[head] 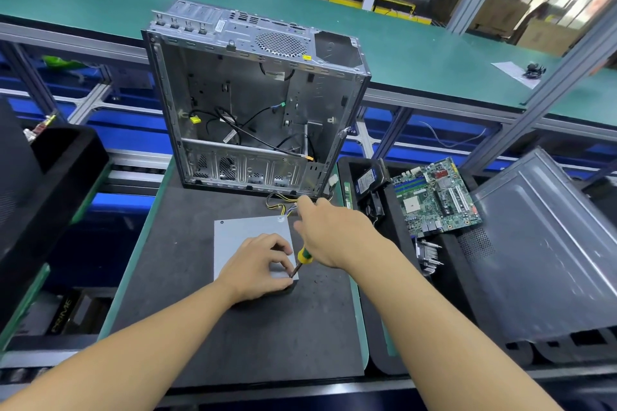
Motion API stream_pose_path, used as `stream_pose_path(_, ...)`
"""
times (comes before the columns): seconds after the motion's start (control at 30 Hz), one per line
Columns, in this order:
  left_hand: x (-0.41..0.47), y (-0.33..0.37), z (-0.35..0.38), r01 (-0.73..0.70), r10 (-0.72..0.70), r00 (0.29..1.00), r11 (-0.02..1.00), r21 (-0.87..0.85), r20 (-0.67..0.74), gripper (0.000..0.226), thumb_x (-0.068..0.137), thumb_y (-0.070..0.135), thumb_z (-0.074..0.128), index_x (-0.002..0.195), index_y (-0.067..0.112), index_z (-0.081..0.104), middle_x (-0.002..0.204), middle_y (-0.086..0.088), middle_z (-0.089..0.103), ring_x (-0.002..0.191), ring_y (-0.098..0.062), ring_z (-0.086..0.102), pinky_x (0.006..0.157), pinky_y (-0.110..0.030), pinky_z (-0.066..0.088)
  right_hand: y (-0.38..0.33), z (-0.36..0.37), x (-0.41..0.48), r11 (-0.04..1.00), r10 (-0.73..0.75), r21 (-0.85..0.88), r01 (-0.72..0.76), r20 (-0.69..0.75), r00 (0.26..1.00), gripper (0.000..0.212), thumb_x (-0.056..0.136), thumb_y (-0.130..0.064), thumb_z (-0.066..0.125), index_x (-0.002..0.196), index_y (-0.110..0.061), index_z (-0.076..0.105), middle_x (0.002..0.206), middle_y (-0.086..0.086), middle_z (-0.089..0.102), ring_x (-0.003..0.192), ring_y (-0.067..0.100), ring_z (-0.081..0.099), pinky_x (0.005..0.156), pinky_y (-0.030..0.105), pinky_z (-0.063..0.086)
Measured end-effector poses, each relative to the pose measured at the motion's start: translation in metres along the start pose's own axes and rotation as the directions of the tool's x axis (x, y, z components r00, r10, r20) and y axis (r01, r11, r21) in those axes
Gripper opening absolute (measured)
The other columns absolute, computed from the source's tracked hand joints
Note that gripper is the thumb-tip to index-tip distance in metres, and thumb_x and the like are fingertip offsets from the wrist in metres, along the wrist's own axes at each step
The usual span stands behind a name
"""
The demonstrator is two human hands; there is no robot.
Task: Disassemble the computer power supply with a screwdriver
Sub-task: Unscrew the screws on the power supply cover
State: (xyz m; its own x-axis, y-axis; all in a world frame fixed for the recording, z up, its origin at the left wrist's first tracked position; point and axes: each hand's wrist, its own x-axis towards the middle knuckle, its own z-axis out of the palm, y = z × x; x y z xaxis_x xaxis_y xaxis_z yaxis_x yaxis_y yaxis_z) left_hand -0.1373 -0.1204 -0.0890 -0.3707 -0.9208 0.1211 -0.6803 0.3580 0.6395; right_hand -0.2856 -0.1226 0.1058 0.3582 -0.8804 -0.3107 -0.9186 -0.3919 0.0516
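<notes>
the grey power supply (247,237) lies flat on the black mat (207,327), just in front of the open computer case (253,103), its wires (280,205) trailing from the far edge. the left hand (258,265) curls over the supply's near right corner, fingers bent on top, thumb at the edge. the right hand (329,230) is closed around a yellow-green screwdriver (302,259), shaft angled down to that same corner
</notes>
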Motion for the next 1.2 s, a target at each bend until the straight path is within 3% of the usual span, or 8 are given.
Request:
stream_pose_path(0.1,-0.0005,0.0006,-0.0001,0.016,-0.016,1.0,1.0,-0.012,-0.002,0.01,0.072,0.049,0.07,0.076,0.04,0.07,0.104,0.026,0.052,0.102,0.002,0.049,0.097,-0.023,0.031,0.0019,-0.0011,0.001,0.996,-0.027,0.082,0.023,0.05,0.998,0.024,0.099,-0.021,0.046,0.121,-0.014,0.039,0.117,0.009,0.047,0.096,0.037,0.058,0.075,0.043,0.048)
stream_pose_path(0.3,-0.0006,0.0041,-0.0021,0.014,-0.014,1.0,1.0,-0.026,-0.007,0.011,0.068,0.046,0.066,0.075,0.038,0.069,0.102,0.026,0.051,0.099,0.003,0.048,0.094,-0.02,0.03,0.0033,-0.0051,0.0015,0.98,-0.077,0.194,0.05,0.132,0.988,0.038,0.087,-0.014,0.055,0.123,-0.02,0.041,0.121,0.004,0.036,0.105,0.023,0.031,0.075,0.039,0.039)
stream_pose_path(0.43,-0.0006,0.0047,-0.003,-0.001,0.001,1.0,1.0,-0.009,-0.003,0.014,0.065,0.04,0.067,0.079,0.037,0.068,0.101,0.027,0.051,0.096,0.002,0.048,0.091,-0.016,0.03,-0.0001,-0.0047,-0.0011,0.993,-0.041,0.115,0.03,0.094,0.995,0.035,0.094,-0.03,0.053,0.124,-0.016,0.04,0.122,0.007,0.037,0.111,0.029,0.04,0.082,0.044,0.047)
stream_pose_path(0.6,-0.0009,0.0042,-0.0031,-0.001,0.001,1.0,1.0,-0.006,0.002,0.015,0.066,0.039,0.068,0.08,0.038,0.068,0.103,0.025,0.052,0.098,0.002,0.048,0.092,-0.012,0.026,-0.002,-0.0011,-0.0014,1.0,-0.022,0.004,0.022,-0.021,1.0,0.026,0.105,-0.03,0.035,0.123,-0.012,0.038,0.116,0.01,0.049,0.097,0.037,0.059,0.068,0.039,0.039)
stream_pose_path(0.9,0.0003,0.0035,-0.0031,-0.012,0.012,1.0,1.0,0.02,0.001,0.012,0.068,0.038,0.072,0.079,0.037,0.068,0.097,0.027,0.047,0.092,0.005,0.043,0.084,-0.01,0.026,0.002,-0.0036,-0.0003,0.969,-0.143,0.222,0.112,0.128,0.981,0.039,0.089,-0.022,0.058,0.124,-0.022,0.041,0.123,0.002,0.035,0.112,0.024,0.033,0.077,0.037,0.038)
stream_pose_path(1.03,0.0001,0.0046,-0.0033,0.011,-0.011,1.0,1.0,-0.006,0.01,0.011,0.066,0.04,0.068,0.077,0.04,0.066,0.1,0.025,0.051,0.095,0.008,0.044,0.086,-0.01,0.025,-0.0011,-0.0006,-0.0028,0.995,-0.053,0.09,0.05,0.027,0.998,0.035,0.1,-0.037,0.044,0.126,-0.015,0.038,0.123,0.009,0.04,0.1,0.032,0.046,0.073,0.041,0.043)
stream_pose_path(1.1,0.0001,0.0046,-0.0033,0.009,-0.009,1.0,1.0,-0.011,0.014,0.011,0.066,0.043,0.067,0.077,0.04,0.067,0.1,0.026,0.051,0.097,0.006,0.045,0.087,-0.011,0.025,-0.0018,0.0004,-0.0032,0.999,-0.031,0.035,0.032,-0.018,0.999,0.029,0.105,-0.034,0.035,0.123,-0.012,0.037,0.119,0.011,0.047,0.084,0.034,0.05,0.067,0.039,0.039)
stream_pose_path(1.2,-0.0001,0.0037,-0.0034,0.005,-0.005,1.0,1.0,-0.01,0.017,0.012,0.067,0.045,0.066,0.077,0.04,0.068,0.1,0.027,0.049,0.098,0.005,0.046,0.088,-0.014,0.027,-0.0005,0.0008,-0.0018,0.997,-0.05,0.06,0.05,0.003,0.999,0.023,0.102,-0.022,0.042,0.122,-0.014,0.037,0.121,0.011,0.052,0.09,0.036,0.058,0.071,0.041,0.046)
